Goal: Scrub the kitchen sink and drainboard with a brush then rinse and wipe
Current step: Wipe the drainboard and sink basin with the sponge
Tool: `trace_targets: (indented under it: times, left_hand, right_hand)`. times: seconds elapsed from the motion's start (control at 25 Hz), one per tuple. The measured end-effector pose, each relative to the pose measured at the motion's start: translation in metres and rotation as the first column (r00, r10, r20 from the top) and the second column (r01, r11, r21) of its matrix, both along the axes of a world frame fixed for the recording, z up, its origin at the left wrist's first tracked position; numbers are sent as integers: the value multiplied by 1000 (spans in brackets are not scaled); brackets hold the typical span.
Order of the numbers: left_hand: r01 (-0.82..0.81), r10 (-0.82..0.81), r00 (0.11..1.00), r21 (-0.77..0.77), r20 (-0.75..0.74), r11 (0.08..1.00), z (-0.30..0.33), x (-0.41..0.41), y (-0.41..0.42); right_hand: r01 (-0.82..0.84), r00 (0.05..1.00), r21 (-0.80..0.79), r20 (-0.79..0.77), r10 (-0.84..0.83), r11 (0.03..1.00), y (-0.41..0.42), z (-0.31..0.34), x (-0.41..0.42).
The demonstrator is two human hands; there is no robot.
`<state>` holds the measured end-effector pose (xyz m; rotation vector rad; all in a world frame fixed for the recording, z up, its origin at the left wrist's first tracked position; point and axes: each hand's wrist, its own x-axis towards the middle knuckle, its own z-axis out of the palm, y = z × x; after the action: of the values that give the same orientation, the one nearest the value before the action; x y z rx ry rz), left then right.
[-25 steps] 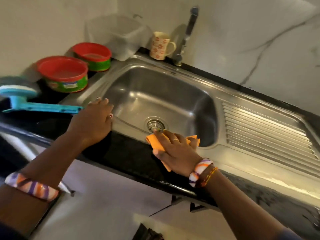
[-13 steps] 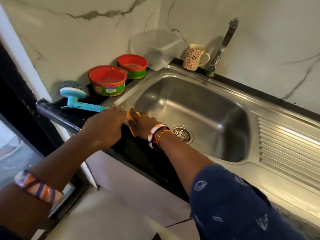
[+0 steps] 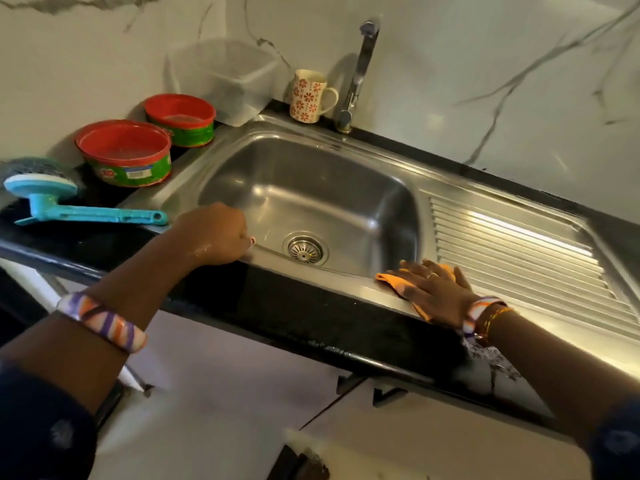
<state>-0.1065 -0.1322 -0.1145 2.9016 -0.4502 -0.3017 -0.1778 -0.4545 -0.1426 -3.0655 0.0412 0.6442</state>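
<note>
Her right hand [image 3: 431, 289] swept the orange cloth [image 3: 388, 277] from the sink's [image 3: 346, 278] front-left rim, beside her left hand [image 3: 214, 235], rightward along the front edge toward the drainboard [image 3: 519, 244].

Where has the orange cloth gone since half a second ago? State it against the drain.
Yes, moved: the orange cloth went from left of the drain to its right.

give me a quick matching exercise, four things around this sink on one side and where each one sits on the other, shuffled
Things:
1. orange cloth
2. teal brush
3. floral mug
4. left hand

Places:
A. beside the tap, behind the sink basin
B. under the right hand, on the sink's front rim
C. on the sink's front left rim
D. on the black counter, left of the sink

Pairs: 1-B, 2-D, 3-A, 4-C
</note>
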Motion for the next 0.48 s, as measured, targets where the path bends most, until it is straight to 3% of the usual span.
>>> trace_targets:
  times: [0.12,0.2,0.32,0.4,0.48]
  left_hand:
    - [-13,13,1000,-17,10,1000,-2,2,2]
    - [-17,16,999,19,43,1000,-5,5,-2]
    - [-26,21,998,70,62,997,-6,15,-11]
    - [-22,21,1000,57,12,998,0,23,-9]
    - [-58,57,998,-27,-19,998,7,28,1]
  right_hand:
    - [-36,998,-103,-53,30,994,-7,-9,3]
    - [-221,975,-117,-55,216,968,-7,-15,5]
    - [-317,946,160,-9,323,935,16,-17,16]
    - [-315,937,491,26,347,812,48,-19,22]
    - [-259,950,614,21,312,746,71,-18,32]
